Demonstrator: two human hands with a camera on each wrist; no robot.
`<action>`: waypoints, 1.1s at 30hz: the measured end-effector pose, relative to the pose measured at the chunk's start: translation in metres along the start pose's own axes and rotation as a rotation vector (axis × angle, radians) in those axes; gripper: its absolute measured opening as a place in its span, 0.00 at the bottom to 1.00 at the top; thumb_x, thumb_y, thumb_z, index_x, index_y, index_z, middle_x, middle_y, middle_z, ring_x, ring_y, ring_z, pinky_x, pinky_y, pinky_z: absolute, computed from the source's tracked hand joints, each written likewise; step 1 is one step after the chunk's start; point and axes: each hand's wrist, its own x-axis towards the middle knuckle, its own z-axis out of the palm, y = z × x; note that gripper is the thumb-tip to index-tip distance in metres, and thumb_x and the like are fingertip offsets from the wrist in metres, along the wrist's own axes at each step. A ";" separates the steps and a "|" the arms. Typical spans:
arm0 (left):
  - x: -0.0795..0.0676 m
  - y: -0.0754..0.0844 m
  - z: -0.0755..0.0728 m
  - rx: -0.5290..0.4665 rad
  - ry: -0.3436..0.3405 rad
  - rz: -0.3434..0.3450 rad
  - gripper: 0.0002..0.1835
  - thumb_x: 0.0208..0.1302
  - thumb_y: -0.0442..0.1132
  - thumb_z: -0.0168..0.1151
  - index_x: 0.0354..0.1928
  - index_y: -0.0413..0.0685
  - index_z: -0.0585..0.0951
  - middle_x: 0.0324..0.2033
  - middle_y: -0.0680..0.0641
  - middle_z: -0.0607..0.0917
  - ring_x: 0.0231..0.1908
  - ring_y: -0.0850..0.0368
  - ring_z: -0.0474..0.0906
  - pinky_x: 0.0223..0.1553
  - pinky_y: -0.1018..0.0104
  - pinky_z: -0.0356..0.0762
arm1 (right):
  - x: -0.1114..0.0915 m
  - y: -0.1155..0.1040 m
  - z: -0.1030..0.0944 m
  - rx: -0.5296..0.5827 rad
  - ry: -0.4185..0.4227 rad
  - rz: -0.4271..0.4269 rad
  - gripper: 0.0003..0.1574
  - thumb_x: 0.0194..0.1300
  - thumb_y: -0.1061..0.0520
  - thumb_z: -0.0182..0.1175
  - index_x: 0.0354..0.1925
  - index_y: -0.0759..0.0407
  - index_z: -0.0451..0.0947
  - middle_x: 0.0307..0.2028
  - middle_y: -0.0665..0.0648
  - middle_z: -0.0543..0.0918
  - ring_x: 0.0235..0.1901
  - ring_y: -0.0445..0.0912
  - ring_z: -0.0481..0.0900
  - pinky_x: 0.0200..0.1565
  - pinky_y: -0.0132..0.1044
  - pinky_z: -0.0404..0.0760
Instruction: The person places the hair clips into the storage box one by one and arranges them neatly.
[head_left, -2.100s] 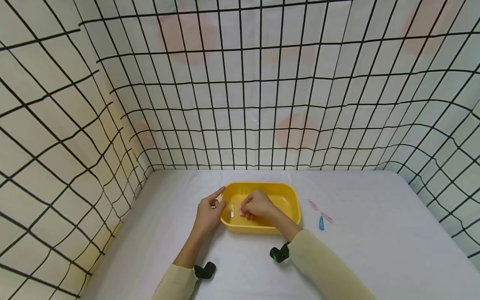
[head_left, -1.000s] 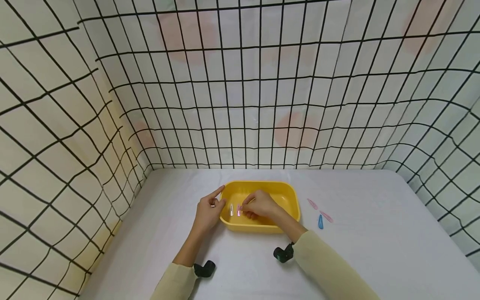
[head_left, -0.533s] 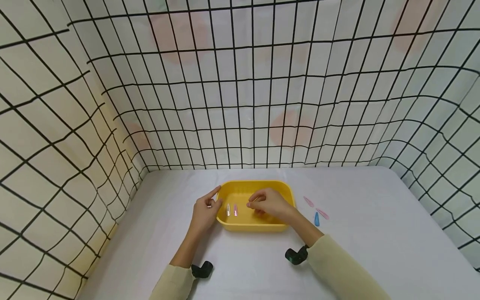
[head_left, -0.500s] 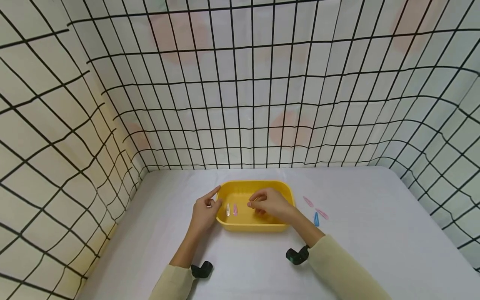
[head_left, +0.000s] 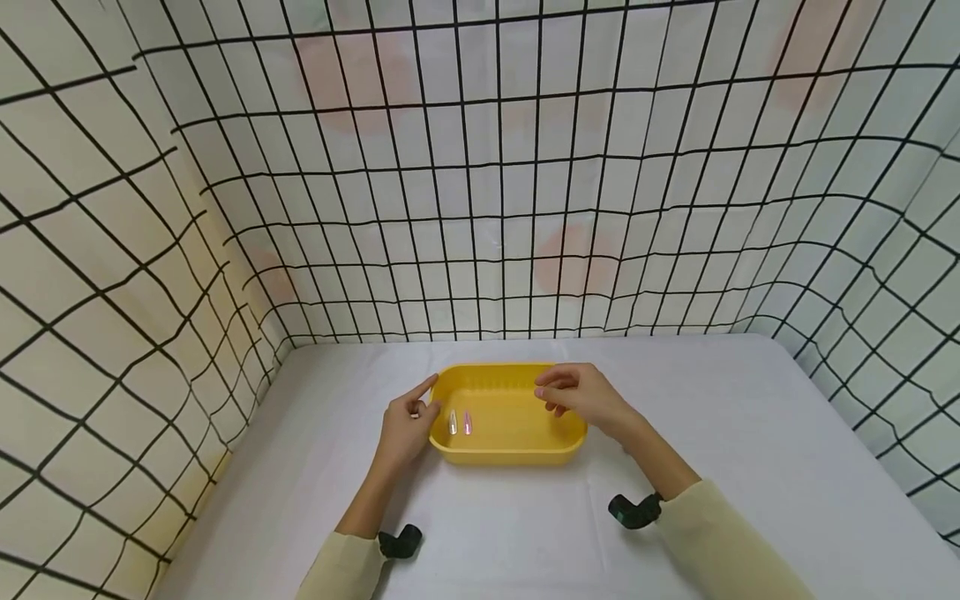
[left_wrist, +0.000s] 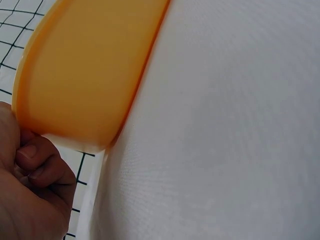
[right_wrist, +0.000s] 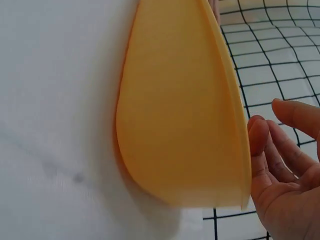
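My left hand (head_left: 403,429) grips the left rim of a yellow plastic tray (head_left: 510,457), thumb at the rim and index finger stretched along it. In the left wrist view, the other fingers (left_wrist: 47,162) curl against the tray's outside. Inside the tray's left part, a pale hair clip (head_left: 453,422) and a pink hair clip (head_left: 467,422) lie side by side, apart. Over the tray's right end hovers my right hand (head_left: 588,396), fingers loosely bent and nothing visible between them. The right wrist view shows thumb and fingertips (right_wrist: 259,132) apart.
A white cloth covers the table (head_left: 510,533). Behind and beside it rise pale walls with a black grid (head_left: 480,175). My right hand and forearm cover the place right of the tray where loose clips lay.
My right hand let go of the pink clip, leaving it beside the pale one, then moved right to the tray's right end. My left hand stayed on the rim.
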 end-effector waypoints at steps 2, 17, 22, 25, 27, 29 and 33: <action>0.000 0.000 0.000 0.001 -0.001 0.000 0.27 0.68 0.40 0.64 0.69 0.63 0.79 0.19 0.51 0.72 0.17 0.61 0.62 0.19 0.72 0.63 | -0.004 0.002 -0.008 0.002 0.012 0.005 0.25 0.69 0.51 0.67 0.56 0.67 0.81 0.45 0.69 0.86 0.38 0.55 0.83 0.40 0.35 0.86; 0.001 -0.002 -0.001 -0.015 -0.006 0.000 0.27 0.68 0.40 0.64 0.69 0.62 0.79 0.19 0.51 0.71 0.17 0.60 0.62 0.18 0.72 0.62 | -0.033 0.027 -0.050 -0.117 0.105 0.083 0.24 0.71 0.47 0.65 0.56 0.62 0.81 0.43 0.66 0.85 0.36 0.52 0.80 0.42 0.41 0.85; 0.001 -0.002 0.000 -0.016 -0.005 0.002 0.27 0.68 0.39 0.64 0.68 0.62 0.79 0.18 0.52 0.71 0.17 0.61 0.61 0.18 0.72 0.62 | -0.043 0.036 -0.061 -0.140 0.132 0.132 0.28 0.71 0.45 0.65 0.58 0.63 0.80 0.44 0.66 0.84 0.37 0.52 0.80 0.40 0.37 0.85; 0.001 -0.002 0.000 -0.017 -0.007 0.003 0.28 0.67 0.38 0.64 0.69 0.62 0.79 0.18 0.52 0.70 0.17 0.62 0.61 0.18 0.72 0.62 | -0.049 0.041 -0.067 -0.140 0.141 0.131 0.27 0.71 0.46 0.65 0.58 0.64 0.80 0.44 0.66 0.85 0.38 0.54 0.80 0.38 0.36 0.84; 0.001 -0.002 0.000 -0.019 -0.006 0.001 0.27 0.67 0.38 0.64 0.69 0.62 0.79 0.18 0.52 0.71 0.17 0.61 0.61 0.18 0.72 0.62 | -0.053 0.046 -0.071 -0.139 0.148 0.128 0.26 0.71 0.47 0.65 0.57 0.64 0.80 0.44 0.66 0.85 0.38 0.53 0.80 0.38 0.36 0.84; 0.000 -0.001 0.000 -0.021 -0.004 -0.003 0.27 0.67 0.39 0.64 0.68 0.62 0.79 0.19 0.51 0.71 0.17 0.61 0.61 0.18 0.73 0.62 | -0.056 0.051 -0.075 -0.141 0.152 0.128 0.26 0.72 0.48 0.64 0.58 0.65 0.80 0.43 0.65 0.85 0.37 0.52 0.80 0.37 0.36 0.84; 0.001 -0.002 0.001 -0.019 -0.005 -0.005 0.27 0.68 0.39 0.64 0.68 0.63 0.80 0.18 0.51 0.71 0.16 0.61 0.61 0.18 0.73 0.61 | -0.062 0.061 -0.082 -0.158 0.162 0.142 0.27 0.71 0.47 0.65 0.58 0.65 0.79 0.41 0.62 0.85 0.36 0.50 0.80 0.38 0.35 0.83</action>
